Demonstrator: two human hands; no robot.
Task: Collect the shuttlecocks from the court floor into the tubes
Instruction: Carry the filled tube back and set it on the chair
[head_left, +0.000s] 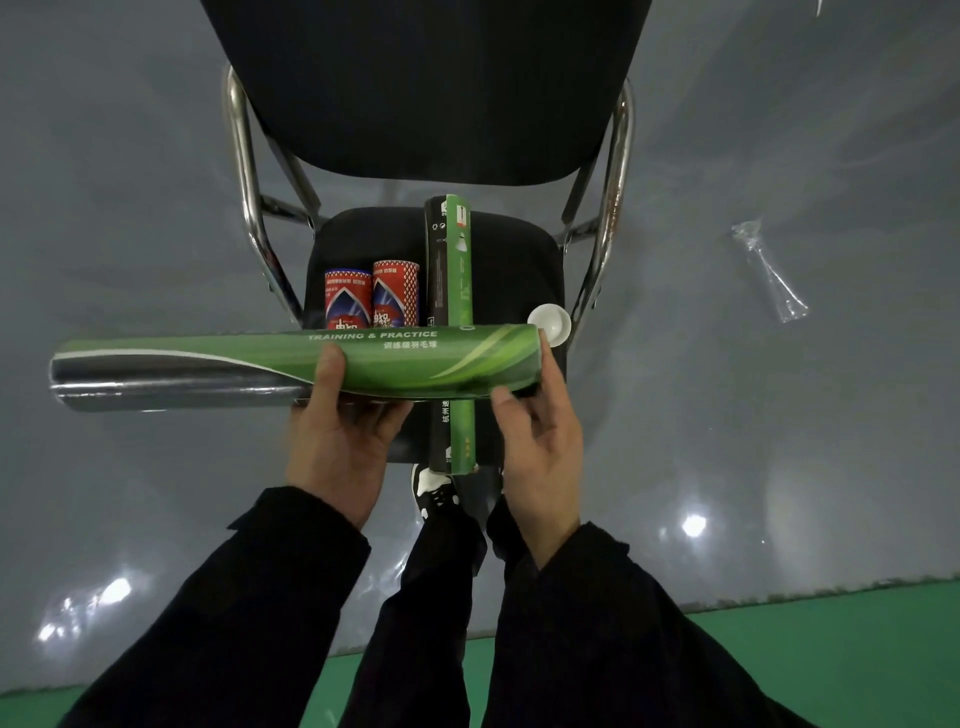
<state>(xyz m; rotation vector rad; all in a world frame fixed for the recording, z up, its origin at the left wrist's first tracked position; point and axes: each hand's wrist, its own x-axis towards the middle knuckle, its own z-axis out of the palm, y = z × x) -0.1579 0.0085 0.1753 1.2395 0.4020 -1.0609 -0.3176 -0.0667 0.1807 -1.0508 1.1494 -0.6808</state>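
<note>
Tube (291, 366): held level above the chair (524, 270), between both hands.
Axis: long axis runs side to side; green end at the right hand, silver end out past the left.
Left hand (340, 436): wrapped under the tube near its middle, thumb on top.
Right hand (540, 441): fingers pinching the green end; a white cap (549, 325) sits just beyond that end.
Step, likely: working that end cap. Steady the tube with the left hand and keep it level.
Beyond the hands: boxed tube (451, 270) and two red cans (371, 301) on the seat.
Shuttlecocks: none visible.

Glossy green tube (405, 361), chrome chair frame (240, 156), matt cloth seat (519, 270).
</note>
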